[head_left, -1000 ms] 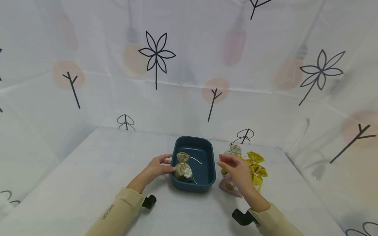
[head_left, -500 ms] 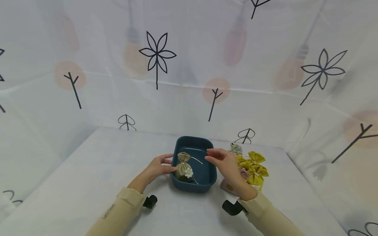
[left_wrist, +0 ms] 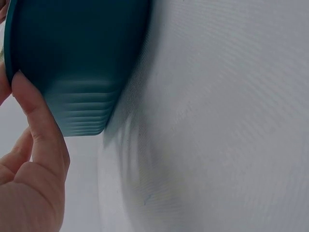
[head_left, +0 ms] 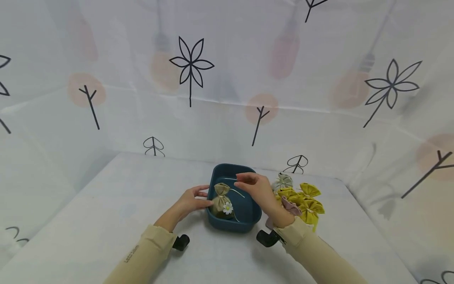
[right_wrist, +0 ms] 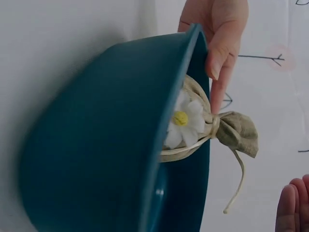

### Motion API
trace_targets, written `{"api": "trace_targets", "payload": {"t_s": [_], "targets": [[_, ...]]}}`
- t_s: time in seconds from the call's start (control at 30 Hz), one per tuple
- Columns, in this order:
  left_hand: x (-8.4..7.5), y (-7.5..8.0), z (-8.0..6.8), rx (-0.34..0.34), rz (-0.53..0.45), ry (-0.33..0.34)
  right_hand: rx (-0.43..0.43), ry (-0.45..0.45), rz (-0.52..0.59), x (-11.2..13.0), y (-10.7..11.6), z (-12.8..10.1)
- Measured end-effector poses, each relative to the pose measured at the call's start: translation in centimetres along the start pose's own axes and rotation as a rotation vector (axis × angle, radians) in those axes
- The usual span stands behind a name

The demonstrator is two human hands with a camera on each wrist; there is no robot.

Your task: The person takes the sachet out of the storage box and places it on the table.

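Note:
A dark teal plastic bin [head_left: 234, 227] stands on the white table. My left hand [head_left: 193, 200] pinches its left rim, the thumb [right_wrist: 219, 60] over the edge in the right wrist view and a finger [left_wrist: 41, 111] against the outer wall in the left wrist view. Inside the bin, at its left, an olive drawstring pouch [head_left: 220, 203] with a white daisy stands upright, its gathered neck [right_wrist: 236, 133] above the rim and a loose cord hanging. Over the bin's right part hovers my right hand [head_left: 257, 189], fingers extended close together, nothing seen in them; only fingertips [right_wrist: 287, 208] show in the right wrist view.
Right of the bin, partly behind my right forearm, lies a group of small pouches: yellow ones [head_left: 309, 207], a pink one [head_left: 291, 206] and a pale grey-green one [head_left: 282, 181] at the back. A patterned white cloth [head_left: 213, 130] hangs behind the table.
My right hand has moved left from over the pouch group to above the bin, uncovering more of the pouches. The left hand has kept its place on the rim.

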State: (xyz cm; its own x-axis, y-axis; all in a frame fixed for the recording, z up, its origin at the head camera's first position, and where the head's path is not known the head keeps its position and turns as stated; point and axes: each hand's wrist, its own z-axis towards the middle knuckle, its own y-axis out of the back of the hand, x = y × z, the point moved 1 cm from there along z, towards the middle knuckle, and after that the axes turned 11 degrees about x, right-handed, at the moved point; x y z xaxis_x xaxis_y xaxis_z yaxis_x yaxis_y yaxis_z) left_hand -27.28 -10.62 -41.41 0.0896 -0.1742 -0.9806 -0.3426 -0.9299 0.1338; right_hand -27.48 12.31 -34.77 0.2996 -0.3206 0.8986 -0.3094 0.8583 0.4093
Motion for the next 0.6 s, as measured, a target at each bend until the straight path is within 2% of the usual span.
{"api": "trace_targets", "payload": {"t_s": [0.6], "targets": [[0.0, 0.0, -0.1, 0.004, 0.003, -0.001, 0.303, -0.1, -0.027, -0.4, -0.7, 4.0]]}}
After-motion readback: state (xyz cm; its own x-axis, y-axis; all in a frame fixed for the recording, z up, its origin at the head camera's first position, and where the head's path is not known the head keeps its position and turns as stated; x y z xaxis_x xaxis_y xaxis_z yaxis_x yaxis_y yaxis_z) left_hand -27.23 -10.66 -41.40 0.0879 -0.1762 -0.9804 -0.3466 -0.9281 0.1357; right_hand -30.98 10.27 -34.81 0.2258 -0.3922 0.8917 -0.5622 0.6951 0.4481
